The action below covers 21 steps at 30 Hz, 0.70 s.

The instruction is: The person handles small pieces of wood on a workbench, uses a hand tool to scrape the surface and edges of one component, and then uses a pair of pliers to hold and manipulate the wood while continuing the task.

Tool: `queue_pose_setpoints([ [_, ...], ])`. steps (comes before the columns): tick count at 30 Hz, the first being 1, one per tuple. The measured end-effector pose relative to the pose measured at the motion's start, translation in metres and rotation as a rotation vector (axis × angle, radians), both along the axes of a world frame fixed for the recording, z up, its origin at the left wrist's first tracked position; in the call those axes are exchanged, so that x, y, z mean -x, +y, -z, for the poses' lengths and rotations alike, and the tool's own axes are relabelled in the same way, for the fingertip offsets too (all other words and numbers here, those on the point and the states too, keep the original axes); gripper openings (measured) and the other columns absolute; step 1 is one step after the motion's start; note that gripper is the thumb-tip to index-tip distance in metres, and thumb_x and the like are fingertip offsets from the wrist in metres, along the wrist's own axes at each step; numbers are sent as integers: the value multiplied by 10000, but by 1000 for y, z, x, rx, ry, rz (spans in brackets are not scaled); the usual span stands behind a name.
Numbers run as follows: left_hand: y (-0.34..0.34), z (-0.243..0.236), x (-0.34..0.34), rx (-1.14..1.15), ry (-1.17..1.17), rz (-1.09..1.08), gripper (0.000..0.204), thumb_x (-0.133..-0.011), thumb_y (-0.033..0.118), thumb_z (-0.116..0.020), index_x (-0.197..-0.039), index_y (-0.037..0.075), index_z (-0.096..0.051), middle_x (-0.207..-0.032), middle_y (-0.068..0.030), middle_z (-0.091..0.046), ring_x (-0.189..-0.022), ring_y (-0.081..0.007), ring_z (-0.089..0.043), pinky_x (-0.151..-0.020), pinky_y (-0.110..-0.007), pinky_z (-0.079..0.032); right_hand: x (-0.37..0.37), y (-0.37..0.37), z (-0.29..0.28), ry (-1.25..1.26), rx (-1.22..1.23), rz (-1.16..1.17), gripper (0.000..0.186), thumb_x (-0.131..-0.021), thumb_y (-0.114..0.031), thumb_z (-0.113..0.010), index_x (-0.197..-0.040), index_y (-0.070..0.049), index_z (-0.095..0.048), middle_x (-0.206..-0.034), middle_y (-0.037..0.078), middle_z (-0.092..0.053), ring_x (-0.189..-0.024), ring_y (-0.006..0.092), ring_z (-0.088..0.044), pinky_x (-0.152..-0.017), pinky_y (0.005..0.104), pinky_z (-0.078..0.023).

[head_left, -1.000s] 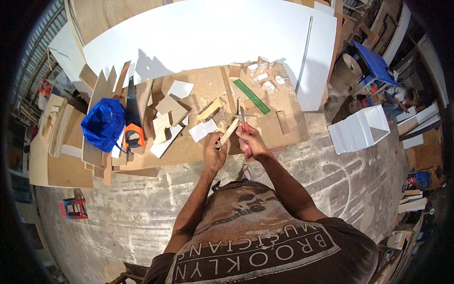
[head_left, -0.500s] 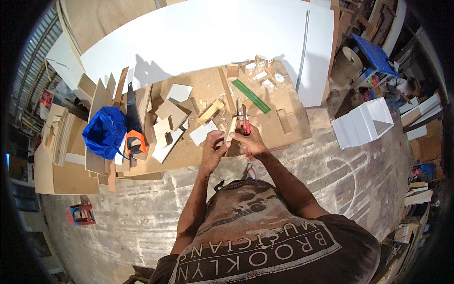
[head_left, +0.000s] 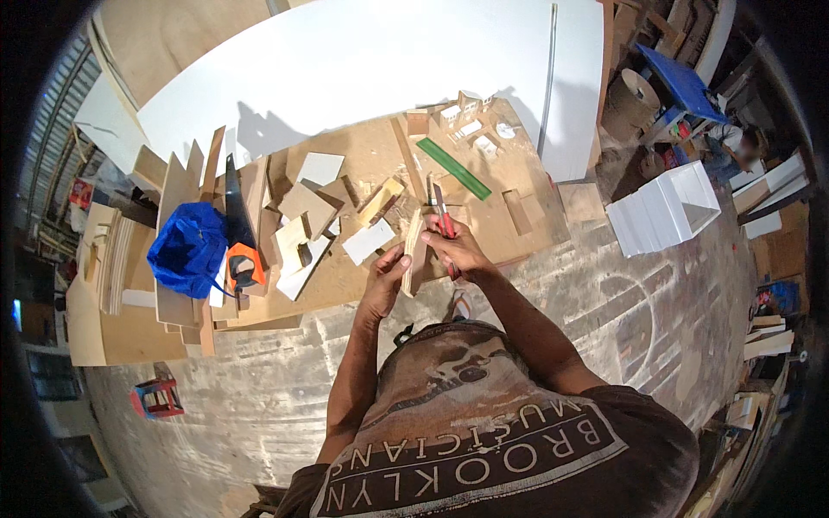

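Note:
My left hand (head_left: 385,280) grips a narrow pale wooden strip (head_left: 412,243), held nearly upright above the cardboard-coloured board (head_left: 544,216) of the worktop. My right hand (head_left: 458,255) is closed round a red-handled cutter (head_left: 446,226) with its metal blade pointing away from me; its thumb reaches to the strip's right side. Beyond the hands lie a green flat bar (head_left: 453,168), a yellowish wood block (head_left: 380,200), a white card piece (head_left: 368,242) and small white model-house pieces (head_left: 471,116).
Left are stacked panels, a blue bag (head_left: 186,250) and an orange-handled saw (head_left: 243,269). A large white sheet (head_left: 363,52) spans the back. At right are a white box (head_left: 648,216), a blue board (head_left: 678,78) and another person (head_left: 725,138). A red stool (head_left: 155,397) stands lower left.
The wooden strip has turned from slanting to nearly upright between my hands. My right thumb reached across it, then drew back slightly to its edge. The other person has shifted a little.

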<state>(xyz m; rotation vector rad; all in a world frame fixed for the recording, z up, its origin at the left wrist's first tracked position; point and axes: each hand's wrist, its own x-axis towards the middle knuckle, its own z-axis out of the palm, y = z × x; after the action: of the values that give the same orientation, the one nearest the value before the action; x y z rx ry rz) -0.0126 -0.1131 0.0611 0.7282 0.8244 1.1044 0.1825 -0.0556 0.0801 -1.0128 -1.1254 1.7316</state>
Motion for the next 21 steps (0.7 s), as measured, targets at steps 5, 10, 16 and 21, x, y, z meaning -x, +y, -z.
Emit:
queue_pose_setpoints([
  [5, 3, -4, -2, 77, -71, 29, 465, -978, 279, -647, -1362, 26, -578, -1220, -43, -662, -1068, -149, -626, -953, -323, -481, -2, 9, 15, 2, 52, 59, 252, -962, -207, -705, -1154, -87, -596, -615, -74, -454, -441, 35, -386, -399, 245, -317],
  [10, 8, 7, 6, 123, -95, 61, 569, -952, 355, -650, -1423, 65, -518, -1293, -59, -633, -1178, -203, -604, -998, -407, -480, 0, 12, 20, -7, 69, 46, 193, -965, -180, -691, -1111, -85, -608, -591, -60, -443, -423, 46, -385, -381, 252, -314],
  [16, 8, 8, 3, 183, -118, 34, 650, -945, 480, -608, -1435, 71, -483, -1328, -66, -599, -1203, -219, -584, -998, -405, -477, 1, 10, 20, -10, 74, 16, 195, -946, -146, -703, -1096, -69, -604, -637, -53, -479, -426, 41, -392, -379, 252, -310],
  [21, 7, 13, -5, 200, -143, 46, 651, -973, 527, -562, -1423, 65, -480, -1322, -68, -598, -1195, -212, -586, -987, -389, -481, -2, 7, 26, -24, 53, -27, 226, -926, -158, -725, -1082, -53, -599, -664, -49, -497, -434, 34, -394, -382, 248, -304],
])
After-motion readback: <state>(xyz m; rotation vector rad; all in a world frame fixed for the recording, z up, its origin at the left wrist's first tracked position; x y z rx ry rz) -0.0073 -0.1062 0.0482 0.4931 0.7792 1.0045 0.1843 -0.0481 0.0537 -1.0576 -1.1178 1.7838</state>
